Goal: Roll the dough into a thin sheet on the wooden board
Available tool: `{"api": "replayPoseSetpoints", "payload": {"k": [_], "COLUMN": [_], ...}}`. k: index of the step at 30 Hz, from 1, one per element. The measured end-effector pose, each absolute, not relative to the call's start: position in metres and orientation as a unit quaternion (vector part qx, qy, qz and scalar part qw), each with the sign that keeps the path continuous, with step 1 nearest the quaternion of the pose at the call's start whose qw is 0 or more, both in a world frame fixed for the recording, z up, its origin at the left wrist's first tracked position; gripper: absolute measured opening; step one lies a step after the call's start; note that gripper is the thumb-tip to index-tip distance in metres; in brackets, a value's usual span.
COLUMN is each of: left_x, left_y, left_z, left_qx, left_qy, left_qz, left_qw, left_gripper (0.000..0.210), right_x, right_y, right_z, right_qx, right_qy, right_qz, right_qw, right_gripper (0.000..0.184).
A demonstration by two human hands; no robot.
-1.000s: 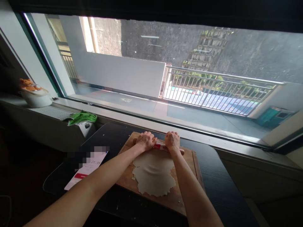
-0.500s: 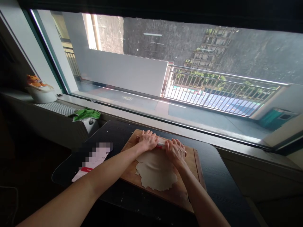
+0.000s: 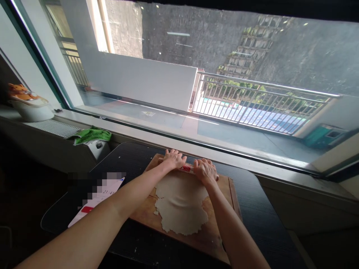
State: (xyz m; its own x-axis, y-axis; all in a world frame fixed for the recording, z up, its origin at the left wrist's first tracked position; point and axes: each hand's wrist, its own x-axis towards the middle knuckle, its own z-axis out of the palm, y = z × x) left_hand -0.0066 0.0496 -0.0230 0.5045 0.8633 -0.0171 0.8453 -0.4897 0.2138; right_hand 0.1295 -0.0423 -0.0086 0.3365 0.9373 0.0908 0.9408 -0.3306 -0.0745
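Observation:
A wooden rolling pin with a red-and-white patch lies crosswise near the far edge of a wooden board. Over its left part rests my left hand, fingers bent across the wood. My right hand lies on the right part in the same way, and a handle end pokes out beside it. Beneath and in front of the pin spreads a thin, pale sheet of dough. Its near edge is ragged, and a curved ridge crosses its middle.
The board sits on a dark table. Left of my left forearm lies a pinkish flat screen, partly blurred out. A green cloth and a white container stand by the window sill.
The pin has turned, so its red patch shows more. More dough shows between pin and near edge, both hands having shifted slightly away over it. The view has tilted downward a little.

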Motion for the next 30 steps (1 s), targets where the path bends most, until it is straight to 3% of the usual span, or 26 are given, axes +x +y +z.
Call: {"api": "replayPoseSetpoints", "payload": {"k": [6,18,30], "left_x": [-0.023,-0.027,-0.003], "left_y": [0.016,0.005,0.053], "left_z": [-0.03,-0.032,-0.025], "left_qx": [0.874,0.874,0.863], "left_qy": [0.476,0.466,0.492], "left_qz": [0.075,0.131,0.08], "left_qw": [0.063,0.036,0.081], "left_gripper": [0.042,0.039,0.043], "right_x": [0.115,0.107,0.129], "right_y": [-0.077,-0.084,-0.031], "right_z": [-0.015,-0.012,-0.005], "right_qx": [-0.799,-0.82,-0.827], "right_qy": [-0.595,-0.569,-0.559], "right_qz": [-0.06,-0.025,0.047], "right_qw": [0.053,0.056,0.031], "right_gripper": [0.046,0.05,0.055]}}
